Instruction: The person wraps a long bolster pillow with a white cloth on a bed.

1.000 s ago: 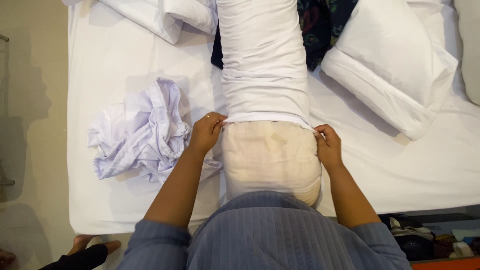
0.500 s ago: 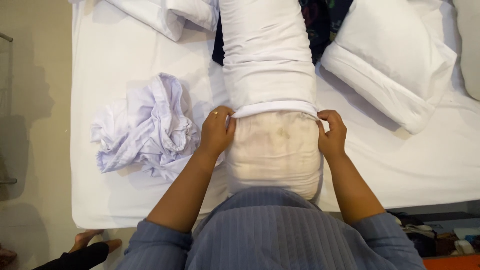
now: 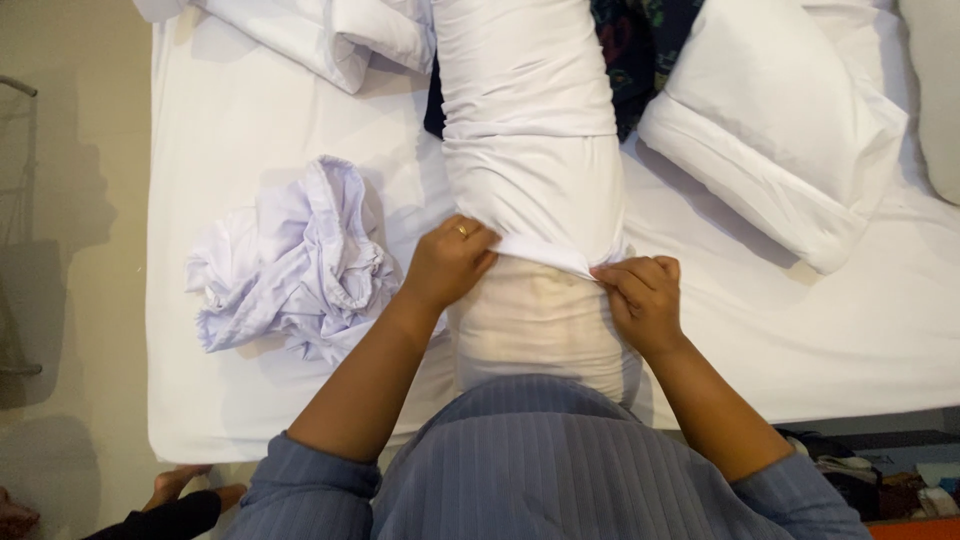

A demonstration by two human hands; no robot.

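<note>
White bed [image 3: 250,120]: crumpled sheet [image 3: 290,265] left of hand-held bolster [image 3: 535,320], pillow [image 3: 770,140] right.

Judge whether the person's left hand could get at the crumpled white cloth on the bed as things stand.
Probably yes: the crumpled white cloth lies just beside the left hand with bare sheet between, but that hand is gripping the pillowcase edge.

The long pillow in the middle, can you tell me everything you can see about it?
The long pillow is a bolster lying lengthwise on the white bed, reaching away from the person. Its near end is bare: cream cloth with faint yellowish stains. A smooth white cover wraps the rest, with soft creases. The left hand and the right hand each pinch the cover's open edge on either side. The near end meets the person's blue striped shirt. The far end runs out of view.
</note>
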